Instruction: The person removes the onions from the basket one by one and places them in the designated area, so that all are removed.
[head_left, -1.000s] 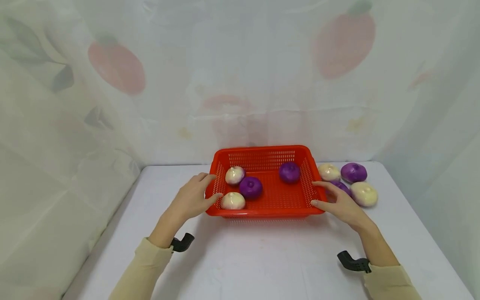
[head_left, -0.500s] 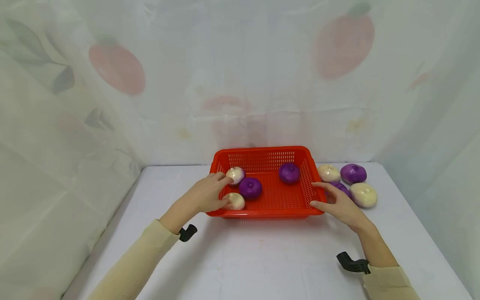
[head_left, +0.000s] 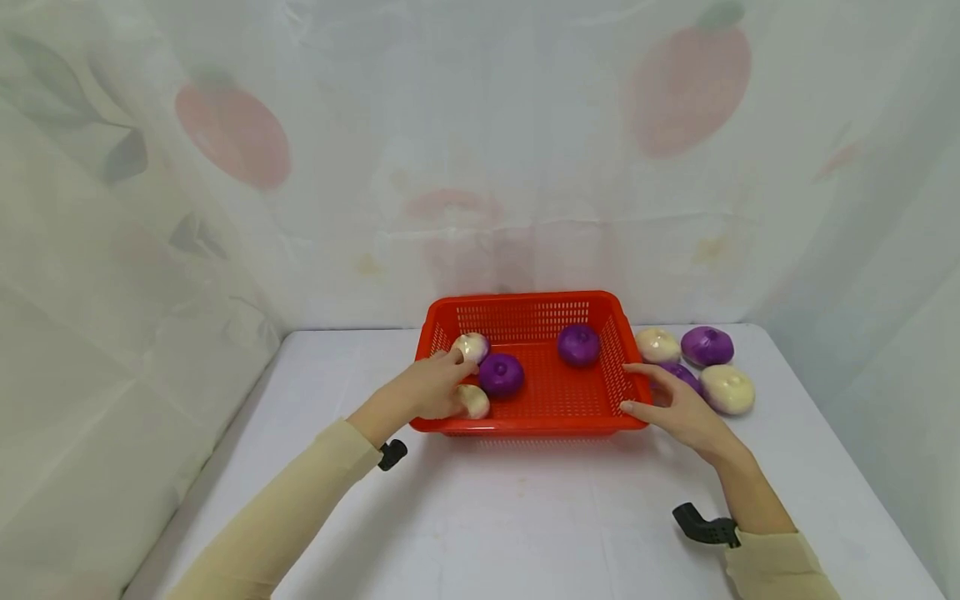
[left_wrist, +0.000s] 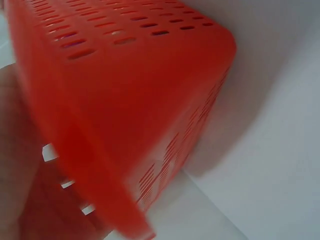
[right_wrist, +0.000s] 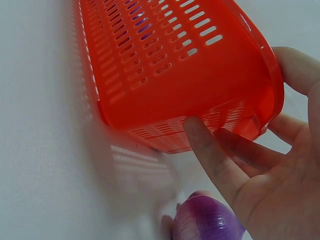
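Note:
A red plastic basket (head_left: 555, 425) with slotted walls stands on the table. Inside are two purple onions (head_left: 502, 376) and two pale onions, one (head_left: 473, 346) toward the back left. My left hand (head_left: 427, 392) reaches over the left rim, fingers spread above the front-left pale onion (head_left: 476, 402) and fingertips beside its far side. The thumb is hidden, so I cannot tell whether that onion is gripped. In the left wrist view the basket wall (left_wrist: 125, 95) covers most of the hand. My right hand (head_left: 675, 408) grips the right rim, with fingers on both sides of the wall.
Right of the basket, several onions lie on the white table: a purple one (head_left: 707, 346), a pale one (head_left: 727, 389) and others partly behind my right hand. A printed curtain (head_left: 480, 167) hangs along the table's back edge.
My left hand has moved from the basket's left rim rightward and inward, over the front-left pale onion. My right hand and the basket have stayed in place.

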